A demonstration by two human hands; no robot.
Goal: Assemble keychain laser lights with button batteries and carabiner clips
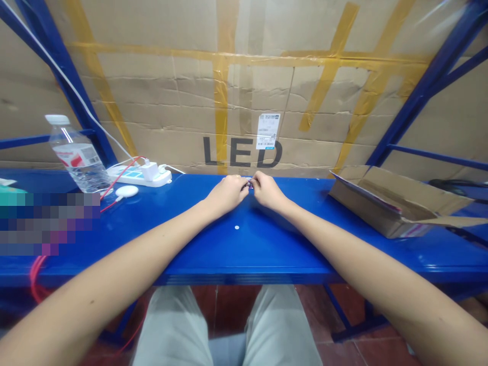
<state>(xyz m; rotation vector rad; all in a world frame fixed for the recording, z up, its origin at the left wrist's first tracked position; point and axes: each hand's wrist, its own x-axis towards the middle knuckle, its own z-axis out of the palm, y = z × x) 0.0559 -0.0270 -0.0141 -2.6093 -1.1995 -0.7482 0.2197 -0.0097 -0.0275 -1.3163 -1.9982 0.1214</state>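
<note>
Blue bench (267,254): left hand (227,193) and right hand (267,191) meet, fingertips together pinching one small item (249,184), too tiny to identify.

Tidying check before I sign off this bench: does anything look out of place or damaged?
The water bottle stands close beside the power strip, which has plugs in it: water near electrics. A red cable hangs over the table edge at left. The cardboard box at right is creased, flaps open.

The small item (249,184) between left hand (227,194) and right hand (267,192) is too small to identify. A pixelated patch (46,223) at mid-left hides whatever lies there.
</note>
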